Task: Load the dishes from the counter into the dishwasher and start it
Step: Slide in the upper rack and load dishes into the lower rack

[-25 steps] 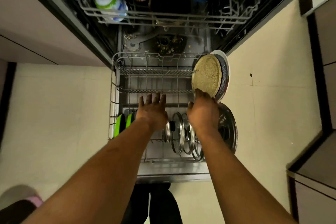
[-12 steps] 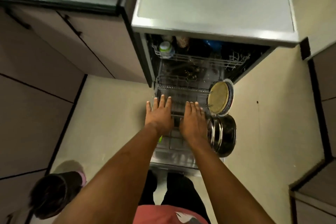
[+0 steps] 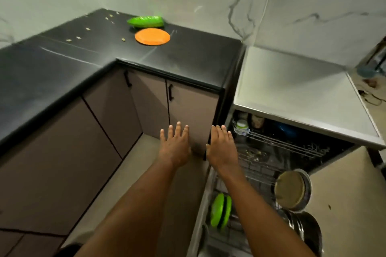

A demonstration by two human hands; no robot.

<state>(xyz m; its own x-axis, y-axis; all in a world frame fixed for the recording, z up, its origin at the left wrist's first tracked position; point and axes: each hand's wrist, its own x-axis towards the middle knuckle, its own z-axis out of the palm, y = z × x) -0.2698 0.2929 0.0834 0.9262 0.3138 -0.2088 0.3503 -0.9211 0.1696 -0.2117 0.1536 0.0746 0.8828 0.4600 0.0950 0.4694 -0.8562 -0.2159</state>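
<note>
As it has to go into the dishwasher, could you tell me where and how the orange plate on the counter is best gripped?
Probably by its near rim, coming from the counter's front edge. The orange plate lies flat on the black counter, so only the rim gives the fingers purchase, and the green dish crowds its far side.

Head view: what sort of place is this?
Most likely a home kitchen: a black counter with an orange plate on it, cabinets below, and an open dishwasher with its rack pulled out.
</note>
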